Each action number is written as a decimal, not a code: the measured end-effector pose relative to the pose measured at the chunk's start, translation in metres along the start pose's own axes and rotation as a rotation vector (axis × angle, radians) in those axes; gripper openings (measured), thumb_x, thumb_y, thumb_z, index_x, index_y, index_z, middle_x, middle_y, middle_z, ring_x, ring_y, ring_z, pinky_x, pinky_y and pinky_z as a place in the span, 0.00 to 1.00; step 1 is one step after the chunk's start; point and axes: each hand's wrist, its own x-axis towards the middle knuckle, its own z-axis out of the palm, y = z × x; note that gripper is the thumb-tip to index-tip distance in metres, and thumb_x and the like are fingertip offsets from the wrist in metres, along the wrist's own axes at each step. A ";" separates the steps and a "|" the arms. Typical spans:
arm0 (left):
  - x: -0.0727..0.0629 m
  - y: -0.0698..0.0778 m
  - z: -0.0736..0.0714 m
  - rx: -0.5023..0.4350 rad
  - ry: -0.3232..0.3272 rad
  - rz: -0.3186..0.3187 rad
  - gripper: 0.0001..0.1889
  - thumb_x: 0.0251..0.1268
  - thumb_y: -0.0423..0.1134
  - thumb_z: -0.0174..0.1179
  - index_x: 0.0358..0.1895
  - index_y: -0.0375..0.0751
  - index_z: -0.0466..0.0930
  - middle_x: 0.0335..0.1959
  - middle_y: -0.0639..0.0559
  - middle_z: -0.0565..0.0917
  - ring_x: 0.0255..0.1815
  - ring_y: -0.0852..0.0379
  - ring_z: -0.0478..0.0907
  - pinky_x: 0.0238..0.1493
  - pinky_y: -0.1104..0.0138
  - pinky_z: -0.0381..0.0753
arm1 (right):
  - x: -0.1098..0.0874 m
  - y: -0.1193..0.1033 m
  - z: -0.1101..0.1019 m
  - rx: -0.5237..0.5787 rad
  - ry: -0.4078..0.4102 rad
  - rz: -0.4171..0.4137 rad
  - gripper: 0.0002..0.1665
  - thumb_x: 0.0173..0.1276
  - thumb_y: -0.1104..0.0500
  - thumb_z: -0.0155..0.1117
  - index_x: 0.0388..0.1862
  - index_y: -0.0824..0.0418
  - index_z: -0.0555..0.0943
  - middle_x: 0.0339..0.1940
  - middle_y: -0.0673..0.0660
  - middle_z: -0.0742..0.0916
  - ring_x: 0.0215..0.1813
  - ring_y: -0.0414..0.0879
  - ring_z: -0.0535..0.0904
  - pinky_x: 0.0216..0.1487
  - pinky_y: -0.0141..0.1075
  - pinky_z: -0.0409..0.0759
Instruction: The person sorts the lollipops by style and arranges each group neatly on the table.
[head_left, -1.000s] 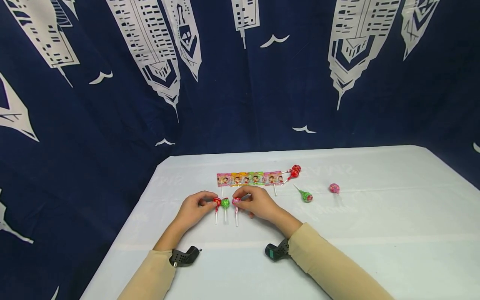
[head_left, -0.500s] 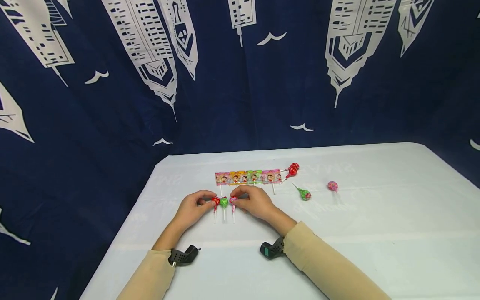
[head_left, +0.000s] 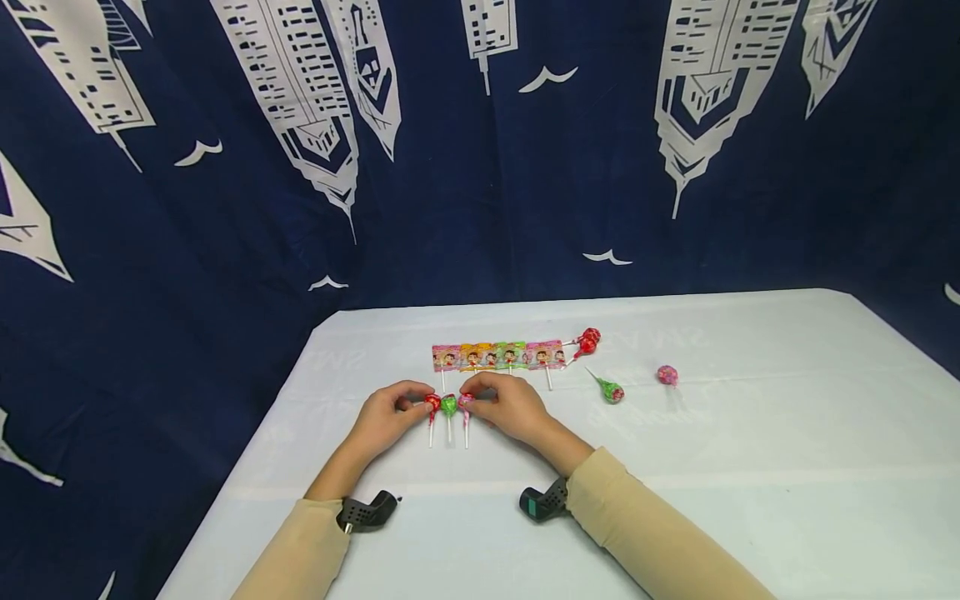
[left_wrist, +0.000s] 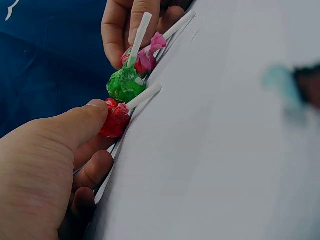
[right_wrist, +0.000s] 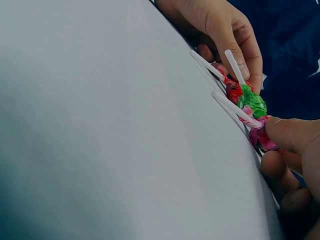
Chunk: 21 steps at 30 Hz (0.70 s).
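Observation:
Three wrapped lollipops lie side by side on the white table, sticks toward me. My left hand [head_left: 386,421] pinches the head of the red lollipop [left_wrist: 114,120] between thumb and fingers. On the other side, my right hand [head_left: 513,408] pinches the pink lollipop [right_wrist: 261,135] by its head. Between them sits the green lollipop [head_left: 449,406], its head against the two neighbours; in the left wrist view the green lollipop [left_wrist: 125,85] has its stick raised more steeply than the others. Some fingertips are hidden behind the lollipop heads.
Beyond my hands runs a row of flat-wrapped lollipops [head_left: 510,356] in pink, orange and green. Two red lollipops [head_left: 588,343] lie at its right end. Farther right are a green lollipop [head_left: 612,392] and a pink lollipop [head_left: 667,376]. A dark blue printed cloth [head_left: 480,208] hangs behind the table.
My right hand has moved slightly left with the pink lollipop, closing the gap to the green one. The left hand keeps its pinch on the red lollipop.

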 end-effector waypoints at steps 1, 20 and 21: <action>0.000 0.000 0.000 0.000 -0.002 -0.001 0.12 0.61 0.40 0.70 0.48 0.49 0.87 0.35 0.52 0.88 0.27 0.64 0.74 0.32 0.70 0.71 | 0.000 0.000 0.000 0.002 0.000 -0.001 0.11 0.66 0.55 0.70 0.47 0.50 0.85 0.46 0.52 0.90 0.21 0.36 0.78 0.27 0.31 0.77; -0.001 0.002 0.001 -0.017 0.006 -0.014 0.12 0.61 0.40 0.70 0.48 0.49 0.87 0.38 0.51 0.88 0.28 0.64 0.73 0.32 0.70 0.70 | -0.003 0.002 -0.001 0.024 0.002 0.016 0.14 0.68 0.56 0.68 0.53 0.52 0.84 0.50 0.53 0.88 0.18 0.37 0.78 0.28 0.32 0.73; -0.001 0.002 0.001 -0.015 0.007 -0.016 0.12 0.61 0.40 0.70 0.48 0.49 0.87 0.38 0.51 0.88 0.28 0.64 0.73 0.31 0.70 0.70 | -0.003 0.002 -0.001 0.030 0.005 0.021 0.14 0.68 0.57 0.68 0.53 0.52 0.84 0.50 0.53 0.88 0.19 0.37 0.78 0.28 0.32 0.74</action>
